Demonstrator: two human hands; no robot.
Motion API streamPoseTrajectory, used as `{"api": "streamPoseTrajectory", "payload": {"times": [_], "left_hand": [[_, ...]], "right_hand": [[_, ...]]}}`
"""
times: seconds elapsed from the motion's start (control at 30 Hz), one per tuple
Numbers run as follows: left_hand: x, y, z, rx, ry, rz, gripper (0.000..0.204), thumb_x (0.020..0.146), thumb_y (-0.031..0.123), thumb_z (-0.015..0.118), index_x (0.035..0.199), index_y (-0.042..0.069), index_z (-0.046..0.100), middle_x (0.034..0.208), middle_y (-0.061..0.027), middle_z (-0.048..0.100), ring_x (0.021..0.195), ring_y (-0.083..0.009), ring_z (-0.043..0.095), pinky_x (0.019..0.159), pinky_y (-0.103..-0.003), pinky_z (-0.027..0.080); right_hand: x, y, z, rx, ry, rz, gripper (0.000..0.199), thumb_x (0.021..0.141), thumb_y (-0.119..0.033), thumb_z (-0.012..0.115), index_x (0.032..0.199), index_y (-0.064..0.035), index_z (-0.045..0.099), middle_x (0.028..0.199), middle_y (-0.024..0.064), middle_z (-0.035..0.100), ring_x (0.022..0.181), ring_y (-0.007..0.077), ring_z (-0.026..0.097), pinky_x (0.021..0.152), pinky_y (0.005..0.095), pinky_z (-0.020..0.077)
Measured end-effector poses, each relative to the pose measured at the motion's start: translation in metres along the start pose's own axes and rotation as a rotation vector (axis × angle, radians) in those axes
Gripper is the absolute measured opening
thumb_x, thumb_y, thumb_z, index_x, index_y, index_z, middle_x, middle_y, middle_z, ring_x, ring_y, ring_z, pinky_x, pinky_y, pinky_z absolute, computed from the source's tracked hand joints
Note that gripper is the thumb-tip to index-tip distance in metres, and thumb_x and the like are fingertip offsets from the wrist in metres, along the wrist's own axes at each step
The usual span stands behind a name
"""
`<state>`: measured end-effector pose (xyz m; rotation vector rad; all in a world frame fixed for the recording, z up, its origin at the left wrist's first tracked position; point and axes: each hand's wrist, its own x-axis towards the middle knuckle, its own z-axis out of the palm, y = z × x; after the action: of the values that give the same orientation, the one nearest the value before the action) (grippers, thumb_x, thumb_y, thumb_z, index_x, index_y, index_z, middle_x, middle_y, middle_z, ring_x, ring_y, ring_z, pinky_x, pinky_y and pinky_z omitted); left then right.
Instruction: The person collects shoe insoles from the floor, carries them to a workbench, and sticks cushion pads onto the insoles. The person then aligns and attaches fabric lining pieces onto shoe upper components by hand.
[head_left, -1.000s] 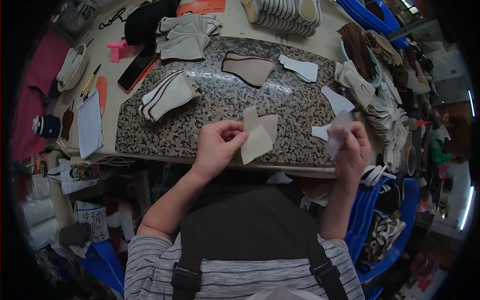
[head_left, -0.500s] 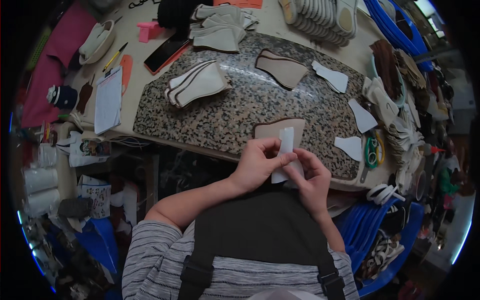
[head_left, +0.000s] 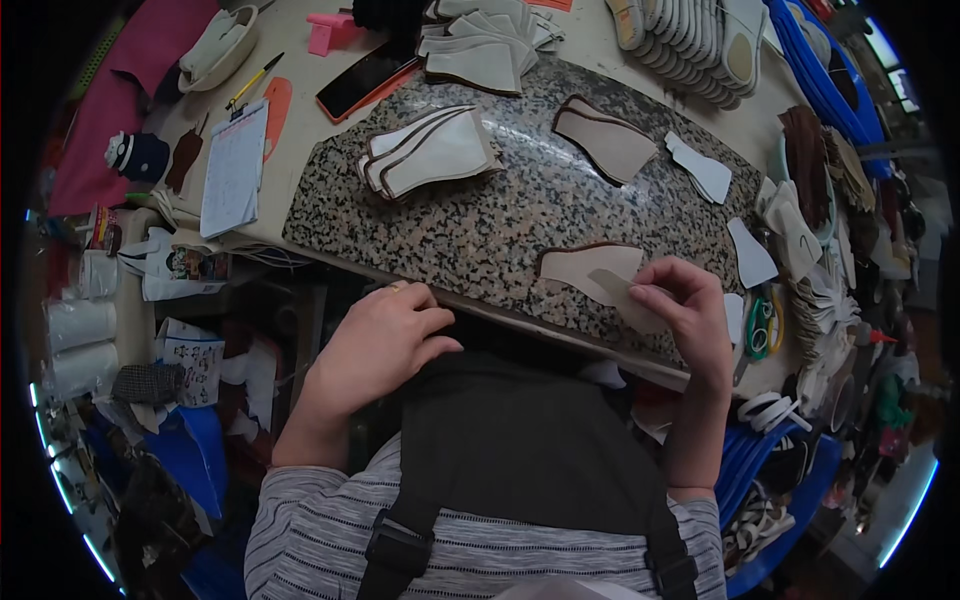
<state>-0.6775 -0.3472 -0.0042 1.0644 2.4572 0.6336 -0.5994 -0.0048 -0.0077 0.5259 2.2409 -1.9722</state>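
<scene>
1. I see the right hand [head_left: 690, 310] at the near right edge of the speckled granite slab [head_left: 480, 215], its thumb and fingertips pinched on a pale strip [head_left: 625, 298] that lies slanted across a beige, dark-edged leather piece [head_left: 590, 268].
2. That piece lies flat on the slab, just beside the near edge; the strip touches its lower right part.
3. The left hand [head_left: 385, 340] holds nothing that I can see — fingers curled loosely together, resting at the slab's near edge, well apart from the piece.
4. My judgement of progress: the strip is only partly laid on, still pinched at one end, so this piece looks unfinished.
5. A fanned stack of pale pieces [head_left: 425, 150] sits further back on the slab, and a single brown-edged piece [head_left: 605, 140] to its right; I cannot tell whether those are done or waiting.
6. Small white cut shapes [head_left: 700, 165] lie toward the right — probably still unused stock.
</scene>
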Motion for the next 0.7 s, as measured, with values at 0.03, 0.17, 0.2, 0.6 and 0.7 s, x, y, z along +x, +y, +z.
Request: {"api": "streamPoseTrajectory", "payload": {"times": [0.03, 0.17, 0.2, 0.6, 0.7], "left_hand": [[0.005, 0.002, 0.004, -0.009, -0.005, 0.0, 0.026, 0.081, 0.02, 0.08, 0.1, 0.004, 0.072, 0.097, -0.0107, 0.065, 0.093, -0.0301, 0.064, 0.078, -0.039, 0.052], [0.029, 0.01, 0.035, -0.135, 0.245, 0.189, 0.026, 0.08, 0.015, 0.08, 0.101, 0.005, 0.071, 0.101, -0.0088, 0.065, 0.095, -0.0292, 0.064, 0.083, -0.04, 0.052], [0.034, 0.01, 0.044, -0.107, 0.338, 0.225, 0.027, 0.079, 0.014, 0.081, 0.101, 0.004, 0.07, 0.103, -0.0081, 0.065, 0.096, -0.0292, 0.063, 0.084, -0.041, 0.052], [0.057, 0.007, 0.078, -0.017, 0.431, 0.303, 0.034, 0.077, 0.01, 0.079, 0.108, 0.004, 0.068, 0.123, -0.0064, 0.066, 0.114, -0.027, 0.06, 0.096, -0.042, 0.048], [0.058, 0.006, 0.084, -0.025, 0.441, 0.3, 0.035, 0.079, 0.013, 0.079, 0.11, 0.004, 0.067, 0.127, -0.0051, 0.064, 0.118, -0.0264, 0.058, 0.098, -0.043, 0.046]], "right_hand": [[0.008, 0.003, 0.003, -0.034, -0.039, -0.017, 0.009, 0.087, -0.003, 0.075, 0.093, 0.0005, 0.069, 0.085, 0.0004, 0.069, 0.079, 0.0063, 0.063, 0.072, 0.0224, 0.0504], [0.03, 0.0, 0.012, -0.179, -0.09, -0.016, 0.012, 0.084, -0.003, 0.076, 0.095, 0.001, 0.071, 0.083, 0.001, 0.07, 0.078, 0.007, 0.063, 0.073, 0.0243, 0.0513], [0.036, -0.001, 0.016, -0.244, -0.117, -0.046, 0.014, 0.083, -0.003, 0.077, 0.095, 0.0013, 0.072, 0.082, 0.0016, 0.07, 0.079, 0.0076, 0.063, 0.073, 0.0247, 0.0517], [0.068, 0.01, 0.027, -0.364, -0.167, 0.066, 0.023, 0.076, -0.008, 0.083, 0.095, 0.0012, 0.075, 0.081, 0.0076, 0.075, 0.075, 0.0108, 0.069, 0.071, 0.0269, 0.055], [0.07, 0.012, 0.028, -0.366, -0.166, 0.056, 0.024, 0.074, -0.01, 0.084, 0.094, 0.0008, 0.075, 0.079, 0.0086, 0.075, 0.074, 0.012, 0.069, 0.07, 0.0276, 0.0551]]}}
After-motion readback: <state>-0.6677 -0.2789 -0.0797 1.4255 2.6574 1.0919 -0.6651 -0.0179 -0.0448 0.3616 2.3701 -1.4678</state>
